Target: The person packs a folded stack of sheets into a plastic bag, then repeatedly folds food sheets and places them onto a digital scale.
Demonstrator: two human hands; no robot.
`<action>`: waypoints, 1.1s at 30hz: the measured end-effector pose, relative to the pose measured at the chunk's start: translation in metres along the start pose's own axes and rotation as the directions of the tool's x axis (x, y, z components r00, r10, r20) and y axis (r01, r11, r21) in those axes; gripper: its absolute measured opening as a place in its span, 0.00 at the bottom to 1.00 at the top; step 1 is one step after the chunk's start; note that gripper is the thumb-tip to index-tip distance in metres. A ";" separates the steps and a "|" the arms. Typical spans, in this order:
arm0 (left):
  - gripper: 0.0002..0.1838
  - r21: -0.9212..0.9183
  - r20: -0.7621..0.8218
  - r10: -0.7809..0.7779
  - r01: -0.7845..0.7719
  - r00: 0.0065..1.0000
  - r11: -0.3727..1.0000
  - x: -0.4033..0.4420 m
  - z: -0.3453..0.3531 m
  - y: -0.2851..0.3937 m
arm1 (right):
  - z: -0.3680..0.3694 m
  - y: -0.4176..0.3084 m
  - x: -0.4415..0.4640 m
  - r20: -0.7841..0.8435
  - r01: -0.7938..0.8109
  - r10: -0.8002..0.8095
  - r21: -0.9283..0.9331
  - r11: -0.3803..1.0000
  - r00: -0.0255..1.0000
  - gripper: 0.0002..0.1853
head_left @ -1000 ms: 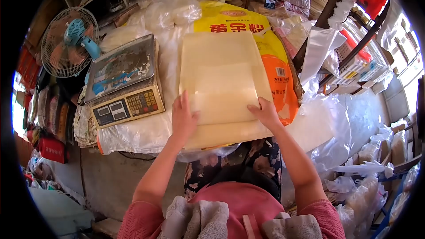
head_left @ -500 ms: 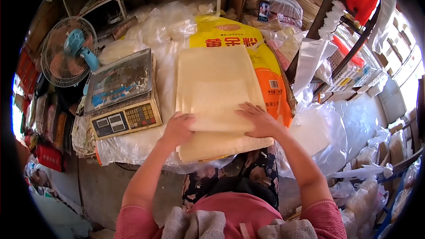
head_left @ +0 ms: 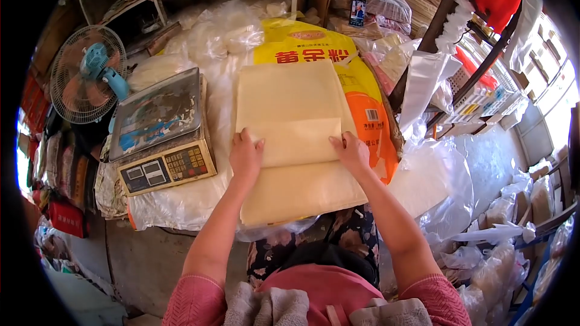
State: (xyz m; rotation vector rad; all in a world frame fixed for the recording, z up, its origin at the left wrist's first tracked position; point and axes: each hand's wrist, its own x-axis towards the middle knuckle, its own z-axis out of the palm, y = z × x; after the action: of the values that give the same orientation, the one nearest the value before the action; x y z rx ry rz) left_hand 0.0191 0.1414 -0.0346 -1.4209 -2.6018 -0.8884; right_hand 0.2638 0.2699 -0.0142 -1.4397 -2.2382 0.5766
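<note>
A stack of thin, pale yellow sheets [head_left: 290, 196] lies before me on a plastic-covered surface. The near part of the top sheet [head_left: 299, 142] is folded back over itself, making a flap across the middle. My left hand [head_left: 246, 156] pinches the left side of this fold, thumb towards the middle. On the opposite side my right hand [head_left: 352, 154] has its thumb and fingers closed on the fold's right side. Under the stack's far right part lies a yellow and orange printed sack [head_left: 368, 105].
A digital scale [head_left: 160, 127] stands to the left, with a fan [head_left: 90, 75] behind it. Clear plastic bags [head_left: 226, 33] are heaped at the back. A phone [head_left: 357, 12] is propped at the back right, and a dark metal post [head_left: 435, 30] rises on the right.
Both hands have moved up the stack, from lying on the sheets to holding the fold's sides. The folded flap now sits further from me, and more of the sheet beneath shows.
</note>
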 end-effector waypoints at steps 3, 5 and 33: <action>0.33 0.073 0.097 0.175 -0.183 0.980 0.980 0.001 0.009 0.005 | -0.010 -0.013 0.003 0.121 -0.087 0.093 -0.051 0.995 0.988 0.22; 0.35 0.057 0.236 0.170 -0.188 0.957 0.980 -0.005 0.009 0.014 | -0.011 -0.018 0.004 0.074 0.029 -0.023 -0.085 0.996 0.997 0.25; 0.49 -0.918 -0.157 -0.288 -0.032 0.945 0.395 -0.004 -0.101 -0.046 | 0.026 -0.038 -0.097 0.117 0.591 -0.582 -0.070 0.804 0.805 0.24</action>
State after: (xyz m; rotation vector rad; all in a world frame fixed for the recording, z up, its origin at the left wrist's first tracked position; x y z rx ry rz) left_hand -0.0369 0.0688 0.0271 -0.9687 -1.9448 -2.6169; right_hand 0.2580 0.1630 -0.0263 -0.6814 -2.6367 0.3191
